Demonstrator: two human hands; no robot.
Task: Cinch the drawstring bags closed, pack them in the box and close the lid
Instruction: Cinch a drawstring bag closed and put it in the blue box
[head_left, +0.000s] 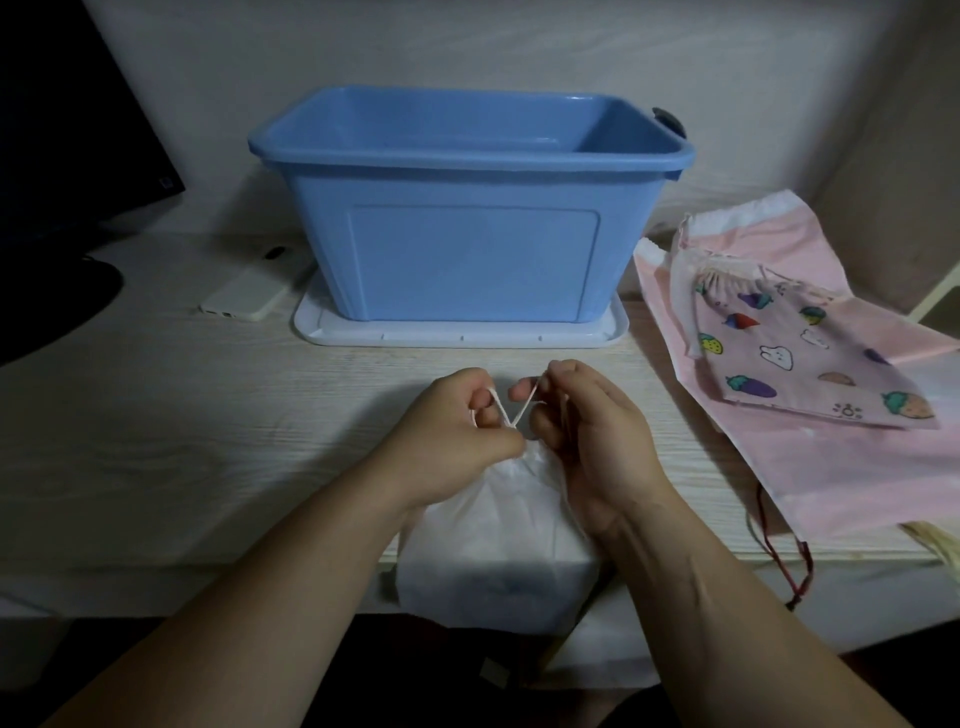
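**White bag: cord crossed at neck**

Thin, crinkled white drawstring bag (498, 525) lies at the near edge of the wood-grain desk (208, 415), its lower part draped over; neck gathered. Pale cord (511, 415) crosses in an X above the neck. Left hand (457, 436) curled, pinching one strand; right hand (587, 431) curled, pinching the other. Smooth blue plastic box (467, 249), rectangular and open-topped, stands on flat white lid (332, 327) toward the far edge. Printed cloth bag (810, 364) rests on glossy pink bag (857, 467) at the right edge.

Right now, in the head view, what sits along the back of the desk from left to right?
Dark monitor → white phone → blue box → fruit-print drawstring bag.
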